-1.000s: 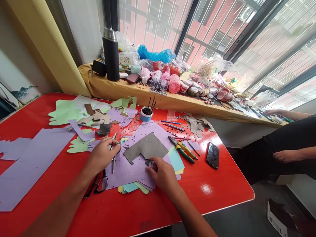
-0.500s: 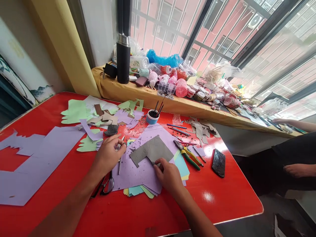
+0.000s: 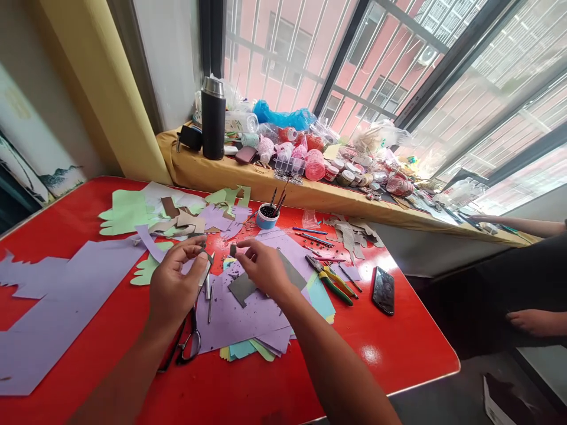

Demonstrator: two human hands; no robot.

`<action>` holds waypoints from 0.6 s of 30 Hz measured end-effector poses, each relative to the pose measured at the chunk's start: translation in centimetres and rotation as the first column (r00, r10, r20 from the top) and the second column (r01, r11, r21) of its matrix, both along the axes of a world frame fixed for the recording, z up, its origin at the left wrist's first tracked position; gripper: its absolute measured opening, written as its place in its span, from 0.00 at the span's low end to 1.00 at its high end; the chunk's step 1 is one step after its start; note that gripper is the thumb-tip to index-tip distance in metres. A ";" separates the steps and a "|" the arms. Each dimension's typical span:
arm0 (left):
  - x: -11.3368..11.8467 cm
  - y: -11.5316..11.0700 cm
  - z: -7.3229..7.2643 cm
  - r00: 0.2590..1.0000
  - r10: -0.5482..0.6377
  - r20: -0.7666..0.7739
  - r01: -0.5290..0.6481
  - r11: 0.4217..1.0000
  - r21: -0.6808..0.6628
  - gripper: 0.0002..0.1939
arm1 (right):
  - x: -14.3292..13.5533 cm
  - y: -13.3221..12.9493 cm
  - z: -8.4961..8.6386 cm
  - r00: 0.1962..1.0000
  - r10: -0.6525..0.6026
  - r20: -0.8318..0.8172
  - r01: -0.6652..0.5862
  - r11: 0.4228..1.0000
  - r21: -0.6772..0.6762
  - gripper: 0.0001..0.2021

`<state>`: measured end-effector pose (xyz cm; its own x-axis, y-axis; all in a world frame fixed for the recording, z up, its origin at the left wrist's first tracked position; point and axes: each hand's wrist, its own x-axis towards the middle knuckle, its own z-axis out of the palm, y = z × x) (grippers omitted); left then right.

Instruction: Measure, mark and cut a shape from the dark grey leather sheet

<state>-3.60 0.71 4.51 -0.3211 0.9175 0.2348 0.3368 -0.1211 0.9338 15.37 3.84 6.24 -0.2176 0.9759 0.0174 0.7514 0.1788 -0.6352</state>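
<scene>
My left hand is closed on a small dark piece, pinched between thumb and fingers, left of the purple sheets. To its right, my right hand pinches a small dark grey scrap at its fingertips. The grey sheet lies on the purple sheets, partly hidden by my right hand. A thin metal tool rests on the purple paper beside my left hand. Black-handled scissors lie below my left hand.
Behind my hands stands a small tub with thin sticks. Pliers, pencils and a phone lie to the right. Paper cutouts spread at the left. A black flask stands on the crowded sill; another person is at far right.
My right hand has left the grey sheet and moved up and left, now holding a scrap. My left hand has lifted, with a dark piece now in it. The view has shifted slightly.
</scene>
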 end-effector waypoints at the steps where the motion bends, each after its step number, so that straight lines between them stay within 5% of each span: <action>1: -0.2 0.1 0.1 0.998 0.007 0.057 -0.006 1.000 -0.023 0.09 | -0.3 0.3 -0.1 1.000 0.020 0.014 -0.020 1.000 0.003 0.13; 10: 0.4 -0.5 1.4 0.940 -0.060 0.336 0.085 0.994 -0.062 0.08 | 6.2 -4.8 -1.6 0.960 0.049 0.274 -0.035 0.998 -0.057 0.17; 14: 0.6 -0.5 1.2 0.927 -0.061 0.370 0.100 0.991 -0.086 0.09 | 6.5 -5.7 -2.2 0.925 0.053 0.377 -0.028 0.997 -0.073 0.20; 18: 0.4 -0.2 0.5 0.913 -0.053 0.404 0.104 0.989 -0.106 0.10 | 5.8 -5.2 -3.3 0.925 -0.004 0.381 0.021 0.999 -0.039 0.12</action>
